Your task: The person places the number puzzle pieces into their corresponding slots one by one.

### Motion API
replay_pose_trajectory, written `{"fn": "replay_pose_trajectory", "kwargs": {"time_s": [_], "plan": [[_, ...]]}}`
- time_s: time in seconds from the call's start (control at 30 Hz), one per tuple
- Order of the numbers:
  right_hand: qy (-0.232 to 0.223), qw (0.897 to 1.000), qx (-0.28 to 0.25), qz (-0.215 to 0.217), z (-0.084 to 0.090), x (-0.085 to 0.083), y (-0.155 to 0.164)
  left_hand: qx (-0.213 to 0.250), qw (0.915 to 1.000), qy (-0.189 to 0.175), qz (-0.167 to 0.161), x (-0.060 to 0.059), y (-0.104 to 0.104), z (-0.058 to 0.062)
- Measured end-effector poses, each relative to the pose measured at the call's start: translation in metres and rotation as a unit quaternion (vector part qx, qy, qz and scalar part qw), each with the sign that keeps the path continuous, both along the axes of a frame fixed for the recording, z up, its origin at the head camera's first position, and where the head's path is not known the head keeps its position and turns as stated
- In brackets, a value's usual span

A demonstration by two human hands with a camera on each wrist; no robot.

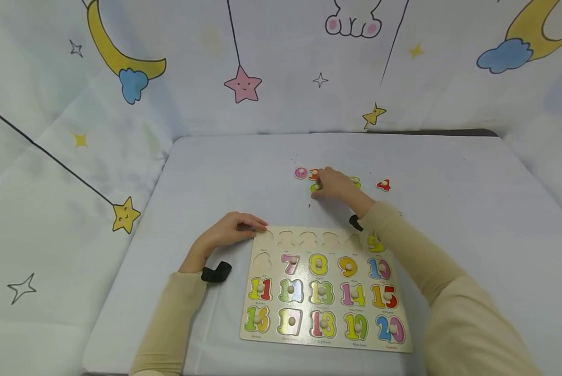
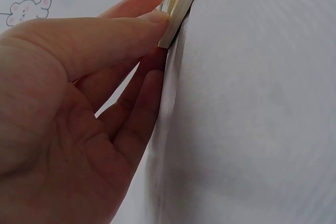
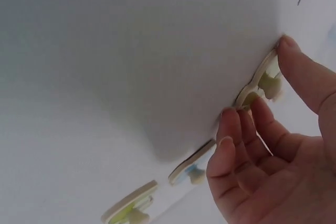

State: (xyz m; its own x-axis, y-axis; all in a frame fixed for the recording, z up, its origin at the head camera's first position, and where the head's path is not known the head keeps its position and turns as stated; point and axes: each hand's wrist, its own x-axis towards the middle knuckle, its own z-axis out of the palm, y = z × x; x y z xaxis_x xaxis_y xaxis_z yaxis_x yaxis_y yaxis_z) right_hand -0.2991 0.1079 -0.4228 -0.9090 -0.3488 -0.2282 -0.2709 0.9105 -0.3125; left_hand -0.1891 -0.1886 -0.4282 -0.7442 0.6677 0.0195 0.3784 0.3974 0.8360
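Note:
A wooden number puzzle board (image 1: 304,337) lies on the white table, with knobbed number pieces in its lower rows and bare recesses along the top. My left hand (image 1: 231,230) rests at its top left corner; in the left wrist view the thumb and index fingertips touch the board's corner (image 2: 167,35). Beyond the board, my right hand (image 1: 337,185) pinches a green knobbed number piece (image 1: 315,188) by its edges between thumb and fingers. In the right wrist view this piece (image 3: 270,80) lies at the table surface, its number unreadable.
Near the right hand lie a pink round piece (image 1: 301,173), a red piece (image 1: 314,173), a green piece (image 1: 355,181) and a red 4 (image 1: 383,185). A bluish piece (image 3: 193,165) shows in the right wrist view. Patterned cloth (image 1: 281,62) hangs behind the table.

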Motion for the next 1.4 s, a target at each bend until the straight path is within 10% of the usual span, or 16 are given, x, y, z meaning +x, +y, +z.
{"fn": "replay_pose_trajectory", "kwargs": {"time_s": [0.5, 1.4], "plan": [[0.014, 0.995, -0.1, 0.016, 0.007, 0.019, 0.006, 0.005, 1.0, 0.002, -0.002, 0.002, 0.002, 0.003], [-0.033, 0.95, -0.3, 0.076, 0.033, 0.086, -0.015, 0.0, 1.0, -0.002, 0.004, 0.002, 0.0, 0.004]]}}
